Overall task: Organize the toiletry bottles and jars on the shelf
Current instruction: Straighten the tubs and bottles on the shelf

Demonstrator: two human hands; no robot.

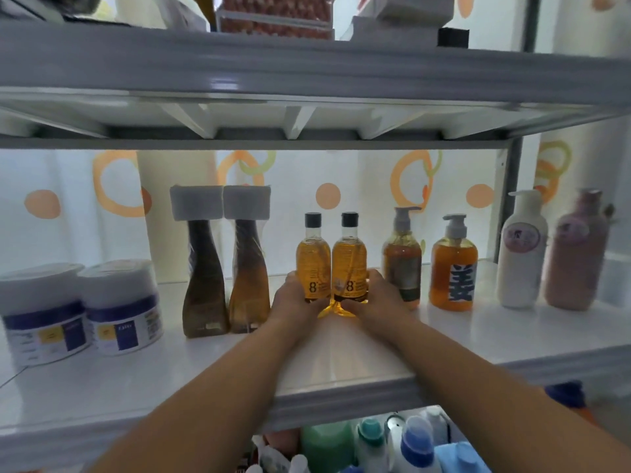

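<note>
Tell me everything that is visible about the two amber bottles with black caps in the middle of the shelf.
The two amber bottles match: clear, plastic-looking bodies with golden liquid, black screw caps, and a label with a large "8" low down. They stand upright and side by side, touching or nearly so, on the white shelf, between the dark flared bottles and the pump bottles. The left hand cups the left bottle's base and the right hand the right one's.

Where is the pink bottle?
The pink bottle stands at the far right of the middle shelf, right beside the white pump bottle.
</note>
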